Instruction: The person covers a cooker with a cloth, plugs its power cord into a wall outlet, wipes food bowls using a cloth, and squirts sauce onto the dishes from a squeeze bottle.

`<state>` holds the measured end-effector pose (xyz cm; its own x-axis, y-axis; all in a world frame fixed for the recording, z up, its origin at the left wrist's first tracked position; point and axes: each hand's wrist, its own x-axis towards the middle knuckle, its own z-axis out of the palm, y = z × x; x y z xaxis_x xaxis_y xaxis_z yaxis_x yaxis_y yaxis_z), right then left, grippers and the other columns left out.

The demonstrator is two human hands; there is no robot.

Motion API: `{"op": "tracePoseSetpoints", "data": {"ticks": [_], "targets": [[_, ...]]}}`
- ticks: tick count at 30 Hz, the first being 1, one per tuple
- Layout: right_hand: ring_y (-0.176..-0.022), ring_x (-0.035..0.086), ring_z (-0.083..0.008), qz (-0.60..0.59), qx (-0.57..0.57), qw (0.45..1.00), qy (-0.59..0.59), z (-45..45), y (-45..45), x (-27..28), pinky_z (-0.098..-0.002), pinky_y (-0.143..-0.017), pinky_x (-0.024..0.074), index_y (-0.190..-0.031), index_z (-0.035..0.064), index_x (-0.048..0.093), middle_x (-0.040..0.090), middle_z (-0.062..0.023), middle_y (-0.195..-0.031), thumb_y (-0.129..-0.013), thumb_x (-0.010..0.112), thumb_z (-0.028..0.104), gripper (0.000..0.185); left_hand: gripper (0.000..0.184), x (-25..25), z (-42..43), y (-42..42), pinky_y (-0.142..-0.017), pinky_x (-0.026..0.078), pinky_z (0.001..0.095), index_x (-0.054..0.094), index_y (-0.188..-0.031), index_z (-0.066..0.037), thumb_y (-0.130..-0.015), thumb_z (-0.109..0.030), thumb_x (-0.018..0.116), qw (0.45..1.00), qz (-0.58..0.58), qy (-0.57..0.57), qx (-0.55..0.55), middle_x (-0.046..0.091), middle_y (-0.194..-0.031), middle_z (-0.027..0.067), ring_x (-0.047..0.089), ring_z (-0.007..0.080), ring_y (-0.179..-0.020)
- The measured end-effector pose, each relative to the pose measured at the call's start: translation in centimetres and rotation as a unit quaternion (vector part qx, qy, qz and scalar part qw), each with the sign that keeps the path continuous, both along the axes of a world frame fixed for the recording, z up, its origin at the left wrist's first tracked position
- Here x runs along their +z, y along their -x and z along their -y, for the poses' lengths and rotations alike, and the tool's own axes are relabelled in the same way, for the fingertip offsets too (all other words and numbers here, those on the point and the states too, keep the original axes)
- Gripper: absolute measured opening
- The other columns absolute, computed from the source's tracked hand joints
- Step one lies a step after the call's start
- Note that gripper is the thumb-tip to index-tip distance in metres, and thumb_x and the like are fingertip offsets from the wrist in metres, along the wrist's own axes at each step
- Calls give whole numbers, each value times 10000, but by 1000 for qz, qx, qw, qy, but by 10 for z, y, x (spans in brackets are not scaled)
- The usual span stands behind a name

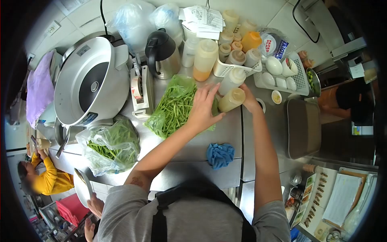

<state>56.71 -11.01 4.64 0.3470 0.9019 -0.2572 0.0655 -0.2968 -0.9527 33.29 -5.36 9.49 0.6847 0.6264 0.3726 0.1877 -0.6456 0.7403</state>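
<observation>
Lying leftmost on the counter (pixel 185 151) was a bag of beans (pixel 109 151), then an opened heap of green beans (pixel 171 107). The left hand (pixel 204 108) had its fingers spread beside a white bottle (pixel 231 82) and a yellowish bottle (pixel 231 101)—the right hand (pixel 250 101) met the latter, its grip partly hidden, closure impossible to tell.

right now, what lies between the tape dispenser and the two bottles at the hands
In the head view, the bag of greens and the left hand lie between the tape dispenser and the two bottles.
</observation>
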Motion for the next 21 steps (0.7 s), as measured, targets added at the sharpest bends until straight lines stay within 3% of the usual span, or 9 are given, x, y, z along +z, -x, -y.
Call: {"op": "tracePoseSetpoints", "data": {"ticks": [3,6,9,12,15,17,21], "targets": [[-1110,554,-190,98,3,995,17,-7,-6,-15,-326,-928,450,-1221,30,517,601,-100,-1176,-699,798,104,597,793,-3,-2,-24,-951,396,431,414,-1307,-82,-631,-202,811,998,34,39,-33,500,-1213,175,478,356,-1135],[-1083,577,-185,35,-32,999,23,-16,0,-6,-322,-902,476,-1191,9,531,619,-112,-1143,-713,795,120,557,697,-10,3,-40,-866,458,406,460,-1235,-60,-652,-220,808,997,27,62,-44,581,-1102,158,565,341,-1026],[-1062,589,-187,89,-67,992,-58,-2,2,8,-327,-887,491,-1192,1,524,618,-101,-1138,-717,798,120,562,613,-7,13,-41,-811,487,398,496,-1157,-44,-663,-224,811,998,15,65,-10,625,-1022,156,612,338,-951],[-1082,577,-188,-1,-149,972,-182,48,-2,36,-338,-909,479,-1211,5,505,601,-91,-1163,-716,804,118,589,569,-14,12,-46,-799,494,390,516,-1120,-38,-665,-207,814,996,37,76,-3,635,-993,172,629,331,-923],[-1097,565,-175,82,-211,956,-187,139,10,93,-348,-936,461,-1243,22,480,585,-76,-1186,-715,807,118,628,547,-19,4,-61,-830,484,405,527,-1131,-22,-680,-173,797,993,66,98,-15,629,-1022,189,607,357,-959],[-1093,551,-170,153,-274,935,-164,202,30,134,-336,-948,439,-1277,51,460,580,-70,-1188,-713,800,100,661,536,-31,-6,-76,-832,482,383,545,-1131,-7,-682,-157,797,985,117,117,-42,632,-1023,166,615,314,-935],[-1084,536,-176,338,-361,853,-165,317,66,195,-323,-938,430,-1319,68,441,576,-81,-1177,-670,808,74,746,569,-49,-25,-93,-823,477,371,517,-1172,5,-710,-164,803,994,107,12,-13,623,-1008,140,607,252,-919]]}}
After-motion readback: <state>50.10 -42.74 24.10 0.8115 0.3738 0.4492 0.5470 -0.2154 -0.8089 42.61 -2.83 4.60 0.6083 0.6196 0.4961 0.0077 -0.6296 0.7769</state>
